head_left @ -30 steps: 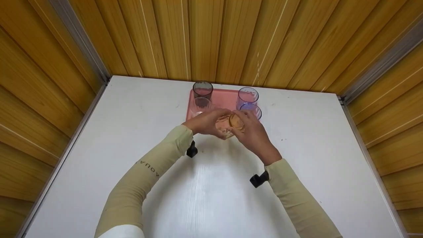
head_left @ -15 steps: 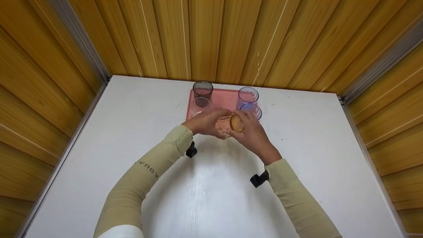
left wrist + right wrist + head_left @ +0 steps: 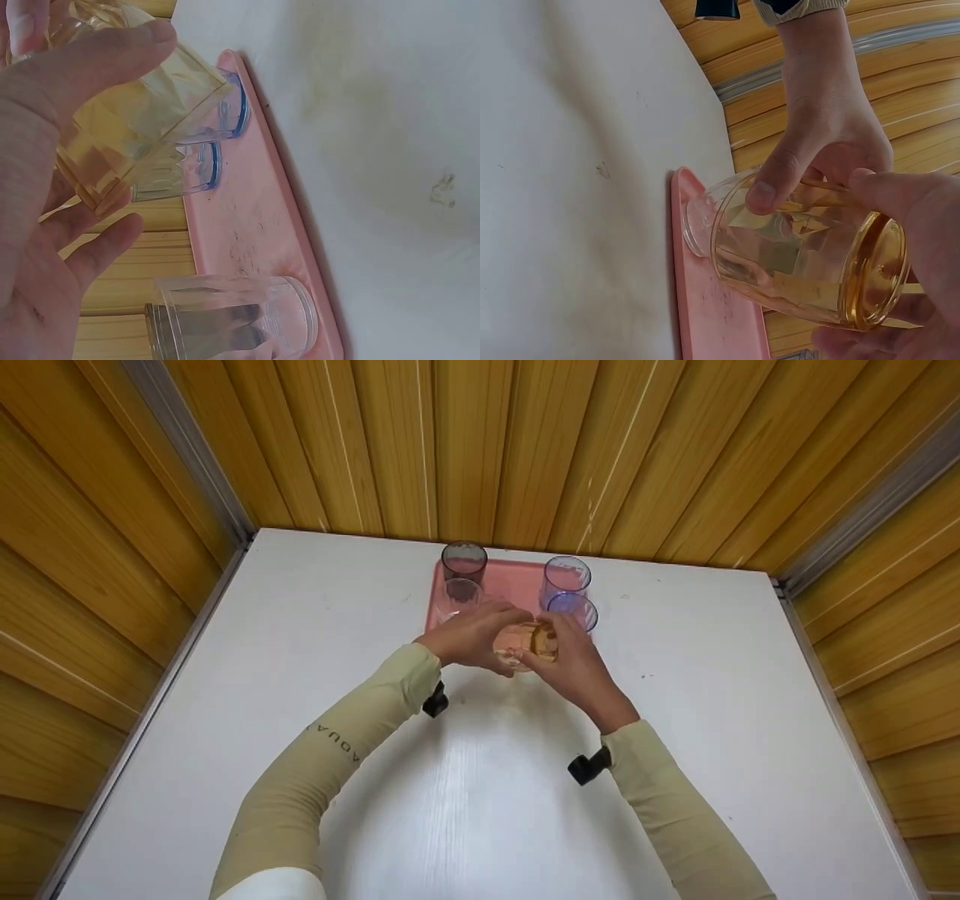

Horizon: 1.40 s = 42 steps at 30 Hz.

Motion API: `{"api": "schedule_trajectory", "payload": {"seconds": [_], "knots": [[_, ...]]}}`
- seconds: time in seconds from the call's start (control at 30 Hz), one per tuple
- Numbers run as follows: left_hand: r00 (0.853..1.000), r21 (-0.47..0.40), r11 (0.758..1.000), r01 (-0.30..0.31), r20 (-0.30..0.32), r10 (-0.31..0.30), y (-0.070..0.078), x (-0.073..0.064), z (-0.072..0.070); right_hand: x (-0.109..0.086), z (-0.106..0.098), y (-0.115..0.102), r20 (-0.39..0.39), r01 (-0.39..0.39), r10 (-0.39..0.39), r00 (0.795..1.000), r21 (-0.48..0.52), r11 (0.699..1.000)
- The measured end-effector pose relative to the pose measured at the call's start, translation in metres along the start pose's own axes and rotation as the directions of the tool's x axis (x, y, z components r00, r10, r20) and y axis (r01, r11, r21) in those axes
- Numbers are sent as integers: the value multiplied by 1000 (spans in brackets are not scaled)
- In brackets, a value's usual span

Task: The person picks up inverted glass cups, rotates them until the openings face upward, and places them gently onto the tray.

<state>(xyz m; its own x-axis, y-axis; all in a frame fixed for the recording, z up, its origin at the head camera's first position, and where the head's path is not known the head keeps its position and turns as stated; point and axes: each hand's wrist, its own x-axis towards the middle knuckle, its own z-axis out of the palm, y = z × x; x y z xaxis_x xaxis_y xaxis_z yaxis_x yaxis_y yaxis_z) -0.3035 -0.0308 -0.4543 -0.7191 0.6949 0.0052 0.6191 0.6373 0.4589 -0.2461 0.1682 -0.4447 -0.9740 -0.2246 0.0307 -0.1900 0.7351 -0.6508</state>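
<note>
Both hands hold an amber drinking glass [image 3: 787, 255] on its side, raised over the front of a pink tray [image 3: 514, 585]. My left hand [image 3: 472, 637] grips the glass around its rim end, thumb along the outside in the left wrist view. My right hand [image 3: 574, 667] holds the thick base end, which faces right. Nothing shows inside the glass. Behind the left hand, a clear glass [image 3: 459, 594] stands upright on the tray, partly covered by that hand. A blue-tinted glass [image 3: 574, 607] stands just beyond the right fingers.
A dark grey glass [image 3: 465, 562] stands at the tray's back left corner, and a pale violet-blue glass [image 3: 567, 574] at its back right. The tray lies near the far edge of a white table [image 3: 465, 780]. Wood-look panels [image 3: 465, 450] rise behind and at both sides.
Between the hands, the amber glass has turned a little, its base now facing more to the right. Both hands stay in nearly the same place, and the head view has shifted slightly.
</note>
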Motion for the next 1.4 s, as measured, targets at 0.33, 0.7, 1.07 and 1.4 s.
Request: {"api": "schedule_trajectory", "payload": {"seconds": [0.33, 0.7, 1.07, 1.4], "knots": [[1000, -71, 997, 0, -18, -1, -2, -4, -3, 0, -1, 1, -18, -8, 9, 1000, 16, 1000], [997, -323, 946, 27, -64, -50, -7, -9, -7, -2, -6, 3, -50, -32, 38, 998, 104, 994], [991, -680, 733, -16, -111, -81, -13, -12, -7, -8, -12, 6, -140, 43, -16, 990, 198, 979], [993, -828, 561, -15, -78, -89, -16, -14, -2, -11, -12, 7, -156, 79, -30, 987, 314, 946]]}}
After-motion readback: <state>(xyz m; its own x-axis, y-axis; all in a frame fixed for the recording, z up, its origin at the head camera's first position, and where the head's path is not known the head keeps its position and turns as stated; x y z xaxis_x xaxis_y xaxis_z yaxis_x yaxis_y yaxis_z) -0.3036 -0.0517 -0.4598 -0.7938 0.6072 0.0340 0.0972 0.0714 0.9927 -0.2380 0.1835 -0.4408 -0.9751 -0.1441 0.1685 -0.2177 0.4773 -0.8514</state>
